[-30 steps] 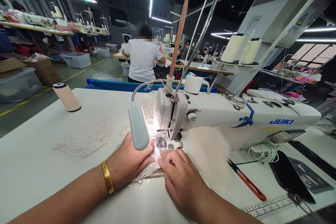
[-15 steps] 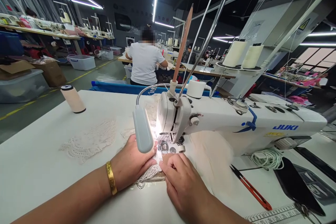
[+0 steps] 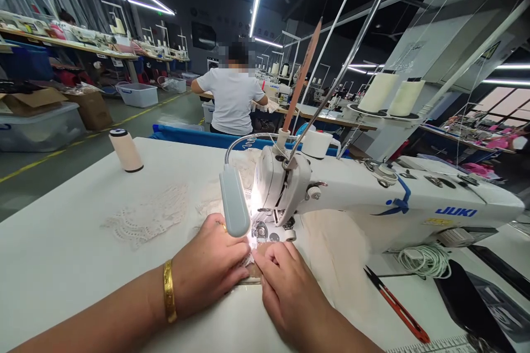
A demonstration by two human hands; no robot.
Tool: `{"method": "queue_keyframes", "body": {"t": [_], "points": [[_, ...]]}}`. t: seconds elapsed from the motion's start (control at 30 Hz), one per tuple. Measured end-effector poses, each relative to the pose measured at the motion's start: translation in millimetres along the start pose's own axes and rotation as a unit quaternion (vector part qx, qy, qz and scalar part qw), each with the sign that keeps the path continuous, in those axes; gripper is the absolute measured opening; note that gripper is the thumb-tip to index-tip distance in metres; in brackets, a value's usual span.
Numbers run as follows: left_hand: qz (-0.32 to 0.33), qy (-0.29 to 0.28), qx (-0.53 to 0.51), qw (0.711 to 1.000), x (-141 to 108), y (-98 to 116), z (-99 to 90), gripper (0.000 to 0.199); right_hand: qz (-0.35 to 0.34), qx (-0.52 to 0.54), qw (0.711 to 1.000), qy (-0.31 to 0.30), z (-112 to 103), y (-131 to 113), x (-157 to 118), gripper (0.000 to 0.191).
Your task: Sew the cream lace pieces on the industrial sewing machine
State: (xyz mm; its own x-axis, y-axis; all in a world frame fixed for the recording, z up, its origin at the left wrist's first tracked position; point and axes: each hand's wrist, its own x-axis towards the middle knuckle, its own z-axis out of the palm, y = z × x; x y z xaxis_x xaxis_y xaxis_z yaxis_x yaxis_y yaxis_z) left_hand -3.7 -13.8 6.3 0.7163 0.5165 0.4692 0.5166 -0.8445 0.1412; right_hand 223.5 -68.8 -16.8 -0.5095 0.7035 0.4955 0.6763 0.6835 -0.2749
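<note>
My left hand (image 3: 211,259), with a gold bangle at the wrist, holds white lace (image 3: 249,260) down just in front of the sewing machine's (image 3: 348,182) needle area. Its fingertips are partly hidden behind the grey lamp head (image 3: 235,204). From the other side my right hand (image 3: 290,287) pinches the edge of the same lace, thumb and forefinger close together. The fingertips of both hands almost meet. Beige sheer fabric (image 3: 337,245) spreads under the machine arm, right of the needle.
A lace piece (image 3: 147,218) and a peach thread cone (image 3: 126,150) are on the table's left. Red-handled snips (image 3: 397,306), a ruler (image 3: 439,346), coiled pale cord (image 3: 424,261) and a black phone-like slab (image 3: 466,298) lie at right. A co-worker (image 3: 232,96) sits ahead.
The lace strip that trailed below my left hand is now mostly out of sight. My left hand has turned slightly, its fingers nearer my right hand. The whole view has shifted a little.
</note>
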Motion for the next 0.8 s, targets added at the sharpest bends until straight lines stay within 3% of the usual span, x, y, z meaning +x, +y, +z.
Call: {"method": "queue_keyframes", "body": {"t": [0.17,0.4,0.63,0.8], "points": [[0.016,0.032,-0.013,0.999,3.6,7.0,-4.7,0.034,0.014,0.029,0.999,-0.01,-4.9,-0.2,0.1,0.029],[-0.053,0.021,-0.093,0.994,-0.1,-5.8,-5.0,0.03,-0.007,0.034,0.999,-0.006,-6.7,-1.9,1.8,0.037],[0.034,0.007,-0.051,0.998,2.1,1.0,-7.2,0.034,0.001,0.029,0.999,-0.015,-8.9,-4.8,4.2,0.027],[0.056,0.022,-0.025,0.998,2.8,2.7,-5.1,0.034,0.006,0.035,0.999,-0.017,-7.7,-3.9,3.5,0.024]]}}
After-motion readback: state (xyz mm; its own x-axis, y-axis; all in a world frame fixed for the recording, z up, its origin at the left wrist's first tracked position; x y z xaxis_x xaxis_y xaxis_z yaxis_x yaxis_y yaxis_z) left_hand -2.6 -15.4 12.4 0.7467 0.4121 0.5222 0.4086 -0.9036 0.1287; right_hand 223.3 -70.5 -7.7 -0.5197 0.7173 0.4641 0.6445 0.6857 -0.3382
